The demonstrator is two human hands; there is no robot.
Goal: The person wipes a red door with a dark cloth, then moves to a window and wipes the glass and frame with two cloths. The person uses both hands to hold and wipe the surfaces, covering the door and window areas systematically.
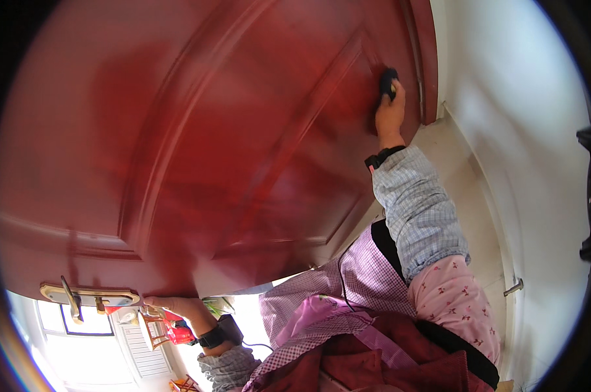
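Observation:
A glossy red-brown panelled door (217,161) takes up most of the view in front of me. My right hand (391,115) holds a dark pad or cloth (386,81) against the door's face, near the hinge side; a small yellowish patch shows by the fingers. At the door's free edge, my left hand (173,305) grips the wood beside the lock, its fingers partly hidden behind the edge. Just left of that hand is a brass-trimmed lock plate (119,298) with a lever handle (72,300) and a small knob.
To the right stands a white wall (516,161), with a metal doorstop (514,287) low on it. Pale tiled floor (472,206) runs between wall and door. A bright window (87,318), a wooden chair (151,333) and red items (179,333) appear beyond the door's edge.

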